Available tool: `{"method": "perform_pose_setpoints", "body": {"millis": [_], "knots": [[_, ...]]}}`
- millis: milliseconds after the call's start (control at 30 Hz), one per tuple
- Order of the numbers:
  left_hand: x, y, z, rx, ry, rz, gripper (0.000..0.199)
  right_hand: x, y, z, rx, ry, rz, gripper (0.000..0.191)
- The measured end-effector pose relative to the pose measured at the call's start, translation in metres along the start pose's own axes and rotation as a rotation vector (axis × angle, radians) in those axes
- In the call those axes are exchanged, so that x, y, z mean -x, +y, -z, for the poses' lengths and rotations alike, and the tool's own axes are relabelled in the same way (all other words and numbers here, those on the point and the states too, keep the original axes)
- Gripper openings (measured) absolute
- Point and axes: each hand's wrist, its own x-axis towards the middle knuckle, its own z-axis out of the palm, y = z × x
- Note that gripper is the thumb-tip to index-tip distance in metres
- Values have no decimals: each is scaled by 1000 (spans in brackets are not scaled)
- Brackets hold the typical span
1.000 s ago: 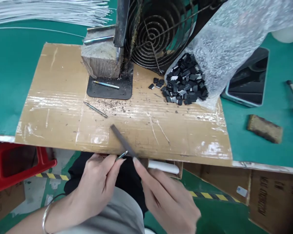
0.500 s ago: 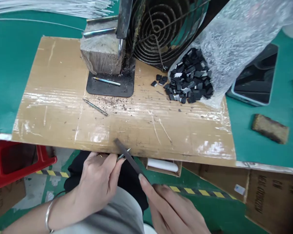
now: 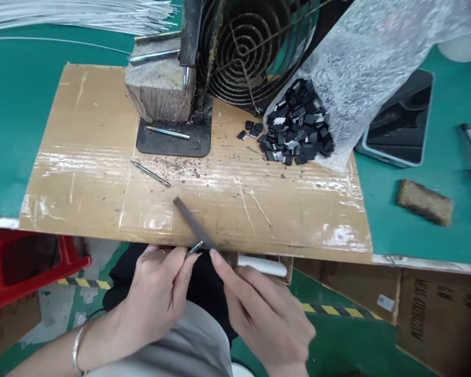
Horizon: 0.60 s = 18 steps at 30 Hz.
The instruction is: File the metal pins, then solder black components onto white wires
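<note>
My left hand (image 3: 157, 285) is closed at the cardboard's front edge, pinching a slim pointed metal rod (image 3: 195, 248) that looks like a soldering iron tip. Only the rod's outer end shows beyond the thumb and forefinger. In my right hand (image 3: 265, 314) is a flat grey file (image 3: 192, 220), its index finger stretched along it. The file lies slantwise across the rod's end, its far end reaching over the cardboard (image 3: 86, 199). A similar pointed rod (image 3: 150, 174) rests on the cardboard, and another rod (image 3: 168, 132) lies on a black base plate (image 3: 172, 147).
A wooden block (image 3: 159, 97) stands behind, beside a black tool (image 3: 190, 36) pointing downward. A fan grille (image 3: 241, 52) is at the back. Small black parts (image 3: 298, 125) spill from a plastic bag (image 3: 365, 73). To the right are a phone-like device (image 3: 400, 120) and a scorched sponge (image 3: 424, 202).
The file and my right hand have moved forward and left, so the file reaches farther over the cardboard. My left hand keeps its hold on the rod. The view has shifted slightly.
</note>
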Motion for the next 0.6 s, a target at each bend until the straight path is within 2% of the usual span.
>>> {"method": "perform_pose_setpoints", "body": {"millis": [233, 400, 600], "knots": [[-1, 1, 1, 42, -17, 33, 35, 1, -1, 8, -31, -71, 5, 68], [-1, -1, 2, 137, -36, 55, 36, -8, 3, -4, -57, 31, 2, 57], [-1, -2, 5, 338, -126, 158, 38, 0, 2, 9, -40, -64, 17, 66]]}}
